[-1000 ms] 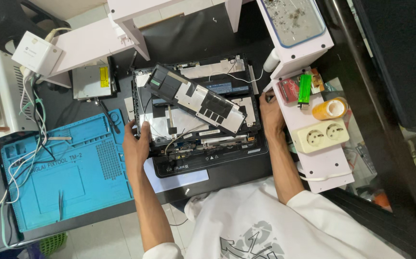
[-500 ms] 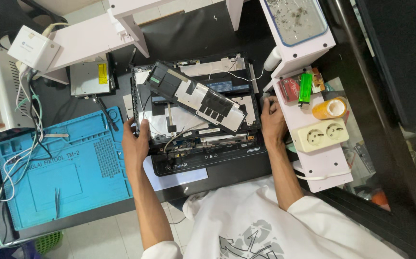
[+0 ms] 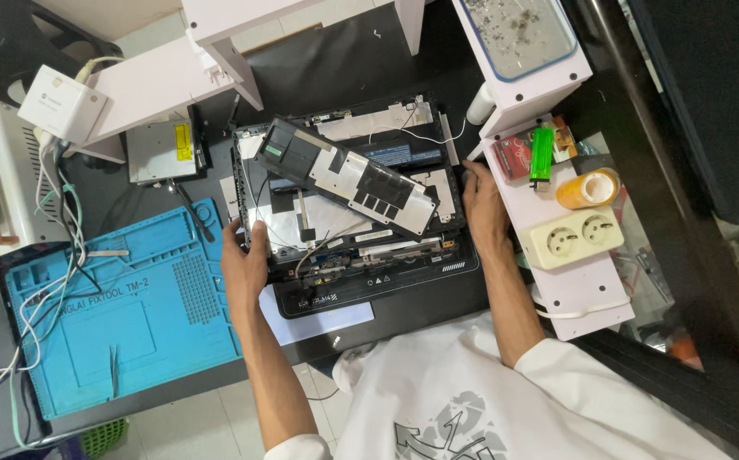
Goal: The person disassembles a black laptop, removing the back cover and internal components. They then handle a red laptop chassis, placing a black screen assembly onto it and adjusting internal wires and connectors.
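On either side, left hand [image 3: 246, 266] and right hand [image 3: 482, 209] grip the opened laptop [image 3: 352, 213].

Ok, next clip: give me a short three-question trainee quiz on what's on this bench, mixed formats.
1. True or false: both hands rest on the opened laptop.
2. Multiple choice: What lies slanted across the top of the laptop's exposed inside? A) a long circuit board with metal shielding B) a soldering iron C) a coiled cable
3. Short answer: What colour is the work mat left of the laptop?

Key
1. True. The left hand grips the left edge and the right hand is on the right edge.
2. A, the long board.
3. Blue; the mat has a pair of tweezers lying on it.
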